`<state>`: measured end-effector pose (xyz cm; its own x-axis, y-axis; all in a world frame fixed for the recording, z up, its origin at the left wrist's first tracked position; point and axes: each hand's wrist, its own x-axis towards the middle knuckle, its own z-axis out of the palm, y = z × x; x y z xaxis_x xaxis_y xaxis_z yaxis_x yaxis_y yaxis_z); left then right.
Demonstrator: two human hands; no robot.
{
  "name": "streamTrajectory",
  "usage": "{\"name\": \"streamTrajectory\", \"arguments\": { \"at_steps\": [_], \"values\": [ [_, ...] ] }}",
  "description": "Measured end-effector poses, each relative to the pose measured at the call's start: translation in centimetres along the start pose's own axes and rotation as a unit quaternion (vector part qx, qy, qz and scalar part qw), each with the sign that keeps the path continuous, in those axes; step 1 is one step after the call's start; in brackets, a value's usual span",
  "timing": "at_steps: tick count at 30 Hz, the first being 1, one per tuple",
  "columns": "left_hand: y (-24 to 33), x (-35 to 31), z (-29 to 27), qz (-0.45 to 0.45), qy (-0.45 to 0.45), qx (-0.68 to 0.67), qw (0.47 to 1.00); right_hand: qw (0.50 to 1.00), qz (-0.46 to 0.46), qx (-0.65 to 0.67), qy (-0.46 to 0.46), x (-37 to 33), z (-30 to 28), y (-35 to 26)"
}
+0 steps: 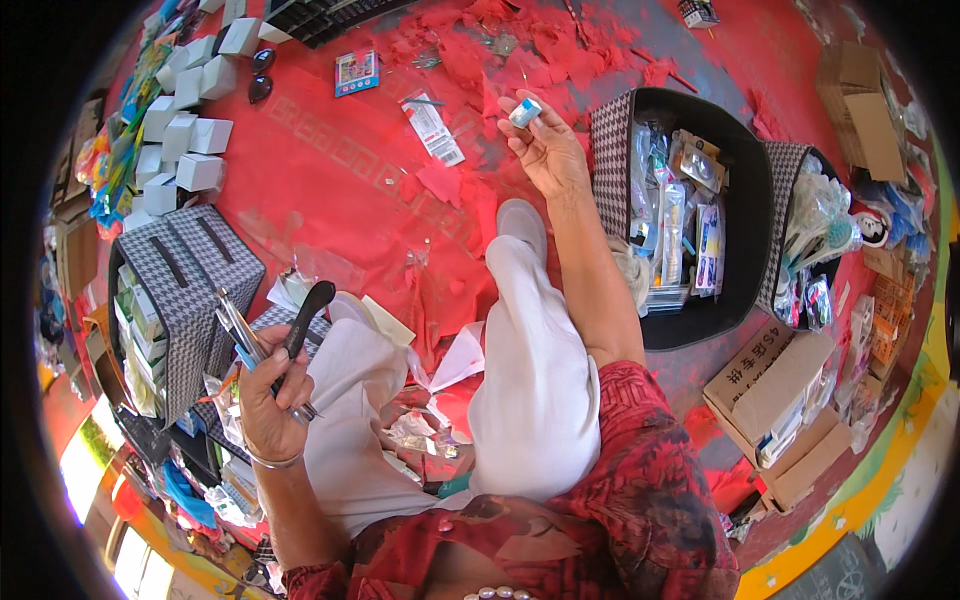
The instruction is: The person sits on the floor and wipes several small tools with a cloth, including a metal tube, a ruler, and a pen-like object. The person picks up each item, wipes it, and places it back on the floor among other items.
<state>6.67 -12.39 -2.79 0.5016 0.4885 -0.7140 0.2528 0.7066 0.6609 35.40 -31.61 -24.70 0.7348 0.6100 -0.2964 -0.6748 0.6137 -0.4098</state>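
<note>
My left hand (272, 402) is closed around a bundle of thin silver and blue pen-like sticks (236, 325). A black curved handle (312, 305) sticks up from the same grip. Stretched out ahead, my right hand (552, 150) holds a small blue-and-white block-like piece (525, 112) in its fingertips. Too little of that piece shows to tell its kind. Right of this forearm stands a black-lined houndstooth bin (740, 310) with packaged goods in it. A houndstooth box (215, 265) of packets is beyond my left hand.
White small boxes (200, 172) are heaped at the far left, with sunglasses (261, 75) beside them. A white-and-red packet (433, 130) and a blue pack (357, 74) lie on the red floor covering (340, 190). Cardboard boxes (760, 385) stand at right; torn red scraps (570, 55) are scattered ahead.
</note>
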Motion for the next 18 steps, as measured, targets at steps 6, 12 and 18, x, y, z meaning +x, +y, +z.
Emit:
{"name": "streamTrajectory", "arguments": {
  "at_steps": [6, 12, 18],
  "values": [
    [0.3, -0.7, 0.5, 0.007, -0.018, -0.012, 1.000, 0.980, 0.044, -0.186, -0.054, -0.1, 1.8, -0.4],
    [0.5, -1.1, 0.6, 0.013, -0.076, -0.042, 0.996, 0.907, 0.006, -0.405, 0.110, -2.7, 3.8, -1.6],
    [0.7, -1.9, 0.9, 0.033, -0.116, -0.078, 0.990, 0.932, -0.063, -0.355, -0.026, -7.2, 11.8, -3.0]
  ]
}}
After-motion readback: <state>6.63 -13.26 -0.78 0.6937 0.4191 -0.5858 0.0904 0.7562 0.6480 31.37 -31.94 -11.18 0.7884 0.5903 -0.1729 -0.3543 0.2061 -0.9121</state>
